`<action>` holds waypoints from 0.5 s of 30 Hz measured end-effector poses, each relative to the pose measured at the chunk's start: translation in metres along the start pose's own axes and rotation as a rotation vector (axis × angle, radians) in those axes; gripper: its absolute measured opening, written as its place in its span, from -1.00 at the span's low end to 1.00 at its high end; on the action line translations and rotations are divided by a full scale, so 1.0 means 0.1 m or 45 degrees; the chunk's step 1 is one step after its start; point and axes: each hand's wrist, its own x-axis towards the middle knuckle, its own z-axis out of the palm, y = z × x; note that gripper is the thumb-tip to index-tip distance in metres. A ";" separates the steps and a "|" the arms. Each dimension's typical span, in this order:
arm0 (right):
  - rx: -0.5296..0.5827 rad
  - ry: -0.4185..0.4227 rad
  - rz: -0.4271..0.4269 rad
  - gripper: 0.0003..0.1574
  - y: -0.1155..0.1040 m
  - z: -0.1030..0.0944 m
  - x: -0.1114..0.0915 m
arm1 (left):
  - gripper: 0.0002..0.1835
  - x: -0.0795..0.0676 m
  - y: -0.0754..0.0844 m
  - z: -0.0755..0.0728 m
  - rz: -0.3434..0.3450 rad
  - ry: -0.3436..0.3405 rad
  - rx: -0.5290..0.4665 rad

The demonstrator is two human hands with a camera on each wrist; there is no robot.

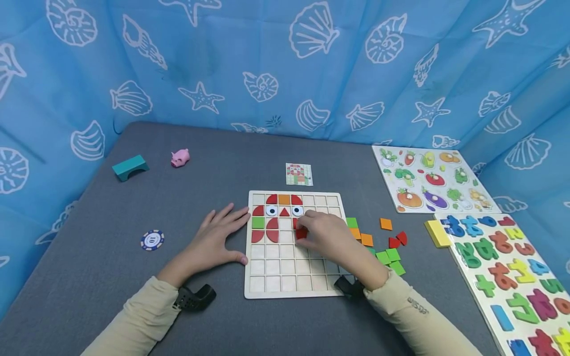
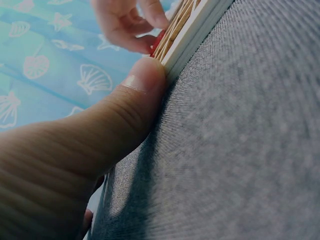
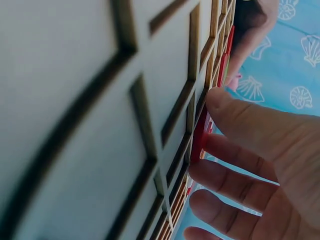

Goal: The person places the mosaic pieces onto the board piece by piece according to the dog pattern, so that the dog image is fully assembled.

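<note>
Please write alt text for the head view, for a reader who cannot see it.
A person's right hand pinches a red piece at a gridded board partly filled with coloured pieces, while the left hand touches the board's left edge. A small picture card lies beyond, on the grey table.

The square wooden board (image 1: pixel 272 267), pale and ruled into small cells, lies flat with its left edge against the left hand's (image 1: pixel 219 236) thumb. Its upper cells hold colour — an orange square (image 1: pixel 284 199) between two red rounded pieces on top, two eye tiles (image 1: pixel 271 210) flanking a red triangle (image 1: pixel 284 212) beneath, a green square (image 1: pixel 258 222) at the left. Lower cells are bare. The right hand (image 1: pixel 324 231) pinches a red piece (image 1: pixel 301 233) close over the grid — whether it is seated, I can't tell.
</note>
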 end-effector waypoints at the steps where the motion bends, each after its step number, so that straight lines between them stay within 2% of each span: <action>1: 0.006 -0.007 0.007 -0.74 0.00 0.00 0.00 | 0.07 0.00 0.00 0.00 -0.001 -0.001 -0.001; 8: 0.046 -0.025 0.013 -0.74 -0.01 0.00 -0.04 | 0.07 0.00 0.01 -0.01 -0.001 -0.002 -0.001; 11: 0.090 0.002 0.013 -0.75 0.02 -0.04 -0.08 | 0.07 0.00 0.01 -0.01 0.000 -0.001 -0.003; 15: 0.135 0.062 0.069 -0.73 0.15 -0.15 -0.19 | 0.07 -0.01 0.01 0.00 0.007 0.009 -0.008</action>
